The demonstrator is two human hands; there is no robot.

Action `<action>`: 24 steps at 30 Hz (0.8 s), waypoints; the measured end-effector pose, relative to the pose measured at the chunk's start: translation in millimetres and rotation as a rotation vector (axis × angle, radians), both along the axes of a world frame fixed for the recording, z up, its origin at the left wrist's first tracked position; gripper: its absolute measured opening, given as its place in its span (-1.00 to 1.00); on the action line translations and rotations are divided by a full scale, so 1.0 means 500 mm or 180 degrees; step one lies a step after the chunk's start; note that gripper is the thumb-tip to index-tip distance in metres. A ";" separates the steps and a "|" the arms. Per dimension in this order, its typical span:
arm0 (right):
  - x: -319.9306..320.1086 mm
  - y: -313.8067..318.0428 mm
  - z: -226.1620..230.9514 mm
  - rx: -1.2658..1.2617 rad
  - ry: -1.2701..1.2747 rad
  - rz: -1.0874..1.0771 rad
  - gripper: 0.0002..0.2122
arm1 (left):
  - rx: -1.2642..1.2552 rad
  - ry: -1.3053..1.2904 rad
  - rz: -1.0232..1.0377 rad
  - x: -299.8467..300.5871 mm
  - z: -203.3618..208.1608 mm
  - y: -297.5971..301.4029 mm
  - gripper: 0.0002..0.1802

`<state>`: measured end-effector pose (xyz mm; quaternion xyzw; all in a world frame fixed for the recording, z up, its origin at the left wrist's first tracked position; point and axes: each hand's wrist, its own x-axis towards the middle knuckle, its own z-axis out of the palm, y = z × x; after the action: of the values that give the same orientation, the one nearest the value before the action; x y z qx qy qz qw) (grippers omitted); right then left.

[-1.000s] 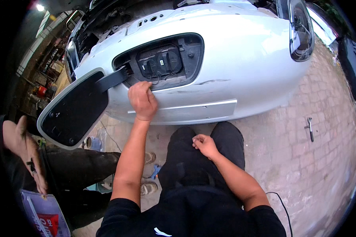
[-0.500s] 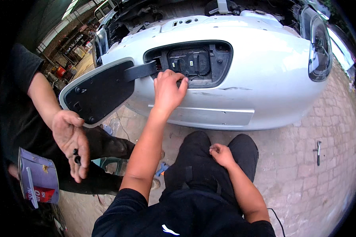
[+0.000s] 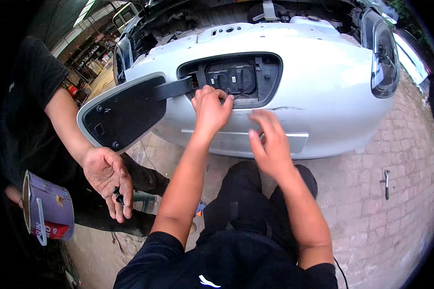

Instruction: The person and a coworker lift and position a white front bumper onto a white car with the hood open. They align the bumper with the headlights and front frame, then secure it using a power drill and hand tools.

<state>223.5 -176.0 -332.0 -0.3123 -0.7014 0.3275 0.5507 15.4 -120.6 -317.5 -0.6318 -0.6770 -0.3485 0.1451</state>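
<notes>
My left hand point(image 3: 212, 110) is at the lower edge of the charging port recess point(image 3: 274, 86) in a silver car bumper point(image 3: 323, 72). Its fingers are pressed together near the rim, and whatever they may grip is hidden. Inside the recess sit dark round port caps point(image 3: 231, 81). The flap point(image 3: 130, 108) hangs open to the left on a black hinge arm point(image 3: 174, 87). My right hand point(image 3: 272, 144) hovers just in front of the bumper, below the recess, slightly blurred, with thumb and fingers apart and nothing seen in it.
At the left another person's hand point(image 3: 103, 171) holds small black clips point(image 3: 117, 194) on an open palm. That person also has a purple bucket point(image 3: 50, 207). A ratchet wrench point(image 3: 386, 185) lies on the brick paving at the right. A headlight point(image 3: 385, 58) bounds the bumper there.
My right hand has risen from my thigh to the bumper. My left hand stays at the recess. The other person's palm with the clips has come closer, toward the right.
</notes>
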 end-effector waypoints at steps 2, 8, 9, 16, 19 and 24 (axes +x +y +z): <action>-0.030 0.081 0.016 0.0426 -0.0761 -0.0431 -0.75 | -0.0033 -0.0052 0.0247 0.024 0.011 0.006 -0.73; -0.064 0.130 0.077 0.0051 -0.1967 -0.0132 -0.74 | -0.0065 -0.0125 0.0470 0.019 -0.004 0.025 -0.73; -0.064 0.141 0.070 0.0176 -0.1903 -0.0008 -0.73 | 0.0054 -0.0138 0.0404 0.022 -0.001 0.023 -0.73; -0.080 0.166 0.049 0.0085 -0.1210 -0.0071 -0.65 | 0.0146 0.0133 0.0158 0.025 0.001 0.012 -0.78; -0.075 0.104 0.067 -0.0208 -0.1828 -0.0353 -0.66 | 0.0292 0.0029 0.0057 0.029 -0.008 0.008 -0.78; 0.005 -0.009 0.028 0.0154 -0.0562 -0.0058 -0.66 | 0.1073 0.0087 -0.0530 -0.011 -0.058 -0.023 -0.72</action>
<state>226.2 -180.5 -317.9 -0.3330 -0.7520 0.2766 0.4971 9.8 -132.3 -346.3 -0.6570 -0.5525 -0.4591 0.2288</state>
